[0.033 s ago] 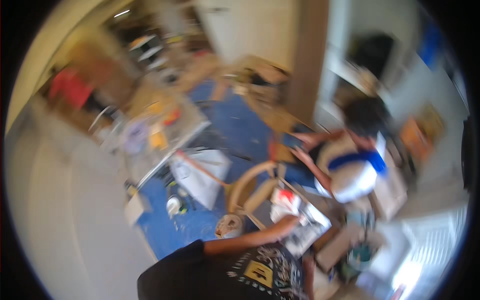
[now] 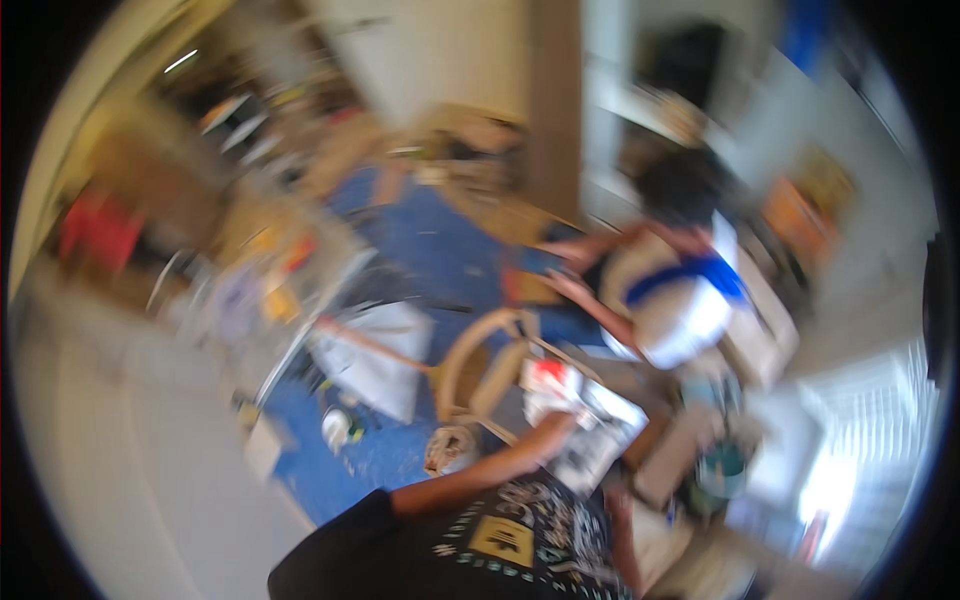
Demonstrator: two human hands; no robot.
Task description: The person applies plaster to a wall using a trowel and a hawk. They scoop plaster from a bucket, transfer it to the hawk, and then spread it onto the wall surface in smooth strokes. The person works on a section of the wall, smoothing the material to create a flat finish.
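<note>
The grey-and-white flat panel point(image 2: 590, 458) lies at an angle in front of the wearer's torso, with the red-and-white, box-like item point(image 2: 550, 375) at its upper left corner. The bare left hand point(image 2: 568, 424) reaches across to the panel, near the red-and-white item. Blur prevents verification of the left grip: how far the fingers are open, and whether they have hold of either object, cannot be told. The right hand point(image 2: 617, 497) shows only as a blur beside the panel's lower right edge; its grip cannot be told either

Caution: if the panel is poorly supported, uneven pressure from the left hand could tilt it, and the red-and-white item could slide off. What bears the panel from below cannot be made out

Just left of the panel is the pale wooden frame with a curved member point(image 2: 460, 350). A panel corner pushed leftward could strike or scuff the wood

The brown-and-white cylindrical container point(image 2: 450, 450) is close to the left forearm. A sideways sweep of that arm could topple it onto the scuffed blue surface point(image 2: 385, 460); its contents are not discernible. The small white round container point(image 2: 337, 428) lies farther left, at lower risk

Beyond the frame, the co-worker in a white-and-blue top point(image 2: 690, 310) has both hands forward. Simultaneous reaching by both people could cause a collision above the frame
</note>
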